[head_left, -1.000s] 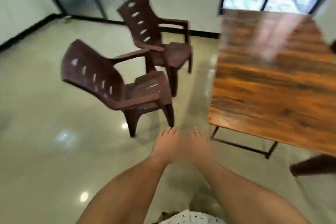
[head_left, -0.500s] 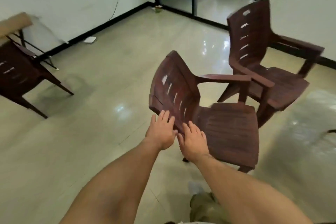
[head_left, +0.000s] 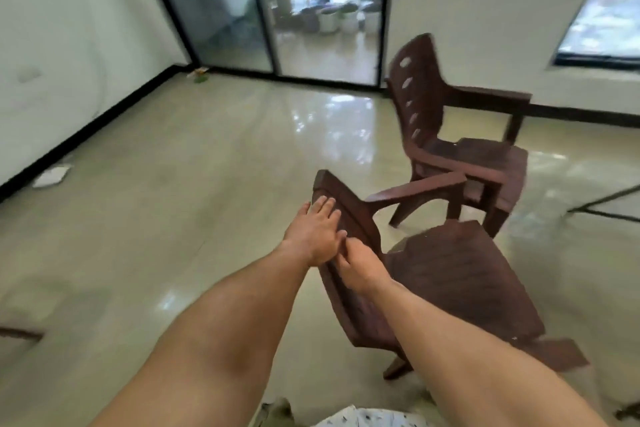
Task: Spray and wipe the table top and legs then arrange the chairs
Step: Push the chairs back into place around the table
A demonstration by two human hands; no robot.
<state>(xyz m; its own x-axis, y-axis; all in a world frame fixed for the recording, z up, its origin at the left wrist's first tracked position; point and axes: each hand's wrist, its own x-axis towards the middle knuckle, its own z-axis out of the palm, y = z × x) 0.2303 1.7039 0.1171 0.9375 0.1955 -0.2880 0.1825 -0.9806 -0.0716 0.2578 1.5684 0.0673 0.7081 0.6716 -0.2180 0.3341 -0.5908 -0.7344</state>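
Grip of right hand (head_left: 362, 269) on near chair (head_left: 450, 274) too blurred to tell; metal frame (head_left: 610, 199) cut off at right edge; brown piece (head_left: 20, 333) cut off at lower left edge.

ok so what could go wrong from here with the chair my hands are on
1. The left hand lies with straight fingers on the backrest of the near chair rather than wrapped round it, so it may slip if the chair is dragged.
2. Its armrest sits close to the far chair; swinging it could knock the two together.
3. The floor looks glossy, so the legs might skid.
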